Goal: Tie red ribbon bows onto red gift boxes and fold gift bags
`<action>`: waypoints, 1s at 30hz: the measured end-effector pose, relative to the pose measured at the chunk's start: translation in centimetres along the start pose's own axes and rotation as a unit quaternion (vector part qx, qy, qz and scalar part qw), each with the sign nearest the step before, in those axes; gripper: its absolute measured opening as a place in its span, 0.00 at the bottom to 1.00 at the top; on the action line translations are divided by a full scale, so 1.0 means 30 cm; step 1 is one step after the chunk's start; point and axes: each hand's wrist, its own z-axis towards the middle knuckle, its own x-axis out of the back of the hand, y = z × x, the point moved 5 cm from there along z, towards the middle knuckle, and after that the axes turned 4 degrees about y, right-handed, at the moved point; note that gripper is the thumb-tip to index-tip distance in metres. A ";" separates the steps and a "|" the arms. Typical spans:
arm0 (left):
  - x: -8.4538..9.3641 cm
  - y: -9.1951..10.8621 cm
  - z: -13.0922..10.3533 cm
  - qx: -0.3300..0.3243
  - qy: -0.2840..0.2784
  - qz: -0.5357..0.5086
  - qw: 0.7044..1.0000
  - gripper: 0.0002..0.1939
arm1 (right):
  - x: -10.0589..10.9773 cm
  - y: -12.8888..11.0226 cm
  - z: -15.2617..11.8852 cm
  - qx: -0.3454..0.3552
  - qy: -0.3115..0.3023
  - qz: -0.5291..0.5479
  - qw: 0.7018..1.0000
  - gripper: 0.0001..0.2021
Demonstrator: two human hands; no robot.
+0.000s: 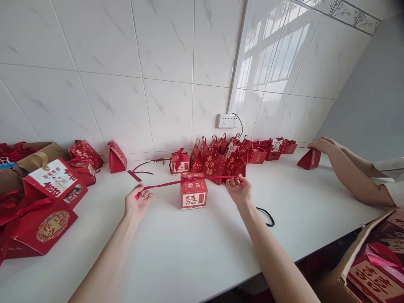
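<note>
A small red box (193, 194) with a cream label stands upright on the white table (195, 252). Across its top a red ribbon (170, 184) is stretched sideways. My left hand (138, 201) pinches the ribbon's left end, left of the box. On the other side, my right hand (239, 188) has its fingers closed on the right end, close to the row of red gift bags. Neither hand touches the box itself.
Red gift bags (214, 166) stand along the tiled wall. Larger red boxes (47, 227) are at the left. A black loop (267, 216) lies right of my right hand. Another person's hands (320, 145) touch a red box (309, 159). A carton (344, 269) sits at lower right.
</note>
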 end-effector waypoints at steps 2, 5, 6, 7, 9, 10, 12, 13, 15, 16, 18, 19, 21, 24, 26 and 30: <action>0.006 0.001 0.005 -0.006 0.003 0.007 1.000 0.07 | 0.011 0.003 0.010 0.006 0.012 -0.011 1.000 0.06; 0.010 0.002 0.007 -0.012 0.007 0.016 1.000 0.06 | 0.031 0.013 0.025 -0.001 0.033 -0.021 0.999 0.06; 0.011 0.002 0.007 -0.013 0.009 0.017 1.000 0.06 | 0.039 0.017 0.030 -0.003 0.042 -0.024 0.999 0.06; 0.012 0.003 0.008 -0.013 0.013 0.018 1.000 0.06 | 0.047 0.021 0.034 -0.006 0.052 -0.027 0.998 0.06; 0.015 0.004 0.009 -0.011 0.020 0.018 1.000 0.07 | 0.060 0.026 0.040 -0.009 0.070 -0.032 0.997 0.06; 0.017 0.006 0.010 -0.010 0.024 0.017 1.000 0.07 | 0.065 0.028 0.042 -0.008 0.077 -0.034 0.996 0.06; 0.022 0.009 0.014 -0.010 0.036 0.015 0.999 0.08 | 0.071 0.028 0.045 -0.006 0.085 -0.038 0.996 0.07; 0.025 0.010 0.016 -0.009 0.042 0.015 0.999 0.08 | 0.072 0.028 0.046 -0.004 0.088 -0.041 0.995 0.07; 0.031 0.009 0.022 -0.007 0.053 0.018 0.998 0.09 | 0.075 0.028 0.048 -0.001 0.093 -0.047 0.995 0.08; 0.034 0.008 0.025 -0.008 0.059 0.020 0.998 0.09 | 0.076 0.028 0.050 0.002 0.095 -0.051 0.994 0.08; 0.039 0.006 0.032 -0.015 0.069 0.025 0.997 0.09 | 0.078 0.026 0.053 0.010 0.094 -0.057 0.994 0.08; 0.041 0.005 0.035 -0.021 0.073 0.026 0.997 0.09 | 0.079 0.026 0.055 0.015 0.090 -0.060 0.994 0.08; 0.044 0.004 0.041 -0.030 0.080 0.028 0.996 0.09 | 0.080 0.023 0.056 0.028 0.080 -0.067 0.994 0.08; 0.044 0.002 0.044 -0.039 0.086 0.032 0.995 0.09 | 0.078 0.017 0.058 0.048 0.067 -0.081 0.993 0.08; 0.043 0.004 0.046 -0.047 0.088 0.035 0.994 0.09 | 0.073 0.012 0.059 0.065 0.060 -0.092 0.992 0.08; 0.042 0.015 0.047 -0.072 0.094 0.041 0.992 0.10 | 0.053 0.000 0.052 0.096 0.056 -0.104 0.988 0.09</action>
